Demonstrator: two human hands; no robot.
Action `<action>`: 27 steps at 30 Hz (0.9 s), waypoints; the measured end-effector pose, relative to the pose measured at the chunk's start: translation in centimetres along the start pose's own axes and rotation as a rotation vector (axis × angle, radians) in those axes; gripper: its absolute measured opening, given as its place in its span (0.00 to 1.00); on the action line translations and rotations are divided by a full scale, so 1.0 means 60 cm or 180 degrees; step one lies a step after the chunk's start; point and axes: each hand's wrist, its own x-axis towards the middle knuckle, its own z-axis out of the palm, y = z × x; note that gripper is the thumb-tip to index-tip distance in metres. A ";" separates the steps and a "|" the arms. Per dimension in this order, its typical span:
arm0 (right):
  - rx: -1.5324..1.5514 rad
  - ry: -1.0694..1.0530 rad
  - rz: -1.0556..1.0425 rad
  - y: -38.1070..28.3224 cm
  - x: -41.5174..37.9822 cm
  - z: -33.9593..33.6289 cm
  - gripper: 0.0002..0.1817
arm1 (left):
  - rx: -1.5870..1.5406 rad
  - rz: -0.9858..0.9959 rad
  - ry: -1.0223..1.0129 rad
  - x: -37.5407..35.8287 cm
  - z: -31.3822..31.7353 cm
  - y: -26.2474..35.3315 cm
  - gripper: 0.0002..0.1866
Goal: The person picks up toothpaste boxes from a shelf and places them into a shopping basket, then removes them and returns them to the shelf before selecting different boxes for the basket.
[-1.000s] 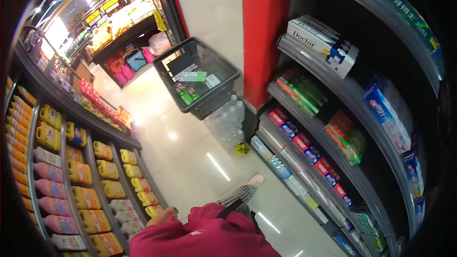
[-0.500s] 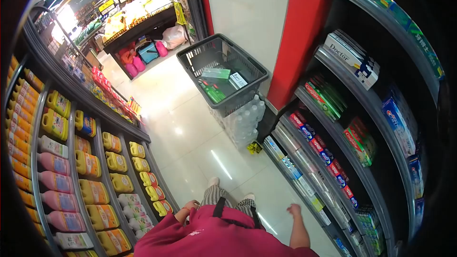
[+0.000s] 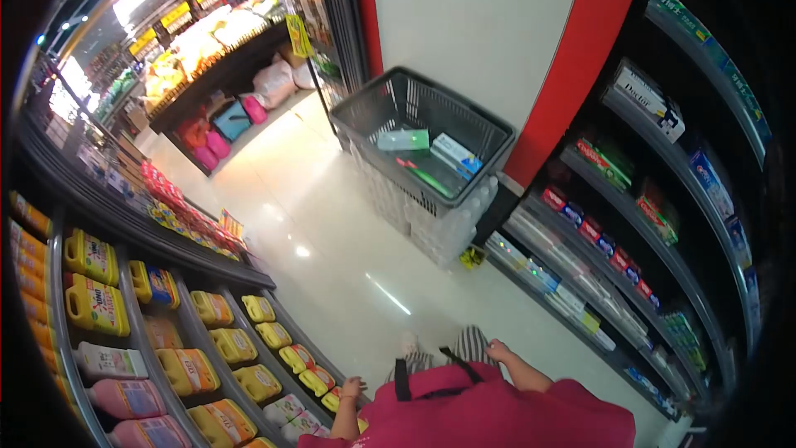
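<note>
My left hand [image 3: 352, 387] hangs beside the shelf of yellow detergent jugs [image 3: 317, 380], its fingers slightly apart and nothing in them. Close to my striped trousers, my right hand [image 3: 497, 350] is loosely curled and looks bare. Ahead, a dark grey shopping basket [image 3: 342, 116] rests on top of shrink-wrapped packs of clear bottles [image 3: 439, 236]. Inside the basket lie a pale green box [image 3: 404, 140], a white and blue box [image 3: 456, 156] and a green package with red parts [image 3: 427, 177]. Neither hand touches the basket.
Toothpaste boxes [image 3: 604, 163] fill curved shelves on the right. Pink bottles [image 3: 128, 398] and yellow jugs [image 3: 98, 305] line the left shelves. A red-edged white pillar [image 3: 473, 17] stands behind the basket. Pale floor tiles [image 3: 332, 282] run between, toward a lit produce stand [image 3: 211, 46].
I have come closer to the basket and the view has turned a little left. My right hand has swung in toward my body; my left hand has moved out from my side.
</note>
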 end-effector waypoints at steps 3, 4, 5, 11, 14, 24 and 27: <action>0.0838 0.0237 0.0654 -0.054 -0.006 0.029 0.22 | -0.0617 -0.1399 0.0551 -0.032 -0.044 -0.002 0.18; 0.1007 0.0050 0.0758 -0.071 0.010 0.010 0.22 | -0.0672 -0.1550 0.0567 -0.023 -0.062 -0.019 0.18; 0.1078 -0.0257 0.0709 -0.084 0.022 -0.004 0.21 | -0.0839 -0.1692 0.0875 -0.037 -0.059 -0.007 0.17; 0.0054 -0.0349 -0.0901 -0.227 0.113 -0.128 0.18 | -0.0215 -0.1457 0.0570 0.009 -0.040 0.060 0.19; 0.0995 -0.0215 -0.1408 -0.449 0.037 -0.285 0.16 | 0.0736 -0.0921 0.0195 0.050 -0.001 0.149 0.19; 0.1813 0.1544 -0.2806 -0.713 0.036 -0.548 0.09 | 0.1675 0.0030 -0.0566 0.379 -0.047 0.395 0.20; 0.1287 0.1969 -0.2582 -0.704 0.088 -0.552 0.10 | 0.2214 0.1312 0.0604 0.406 -0.045 0.616 0.17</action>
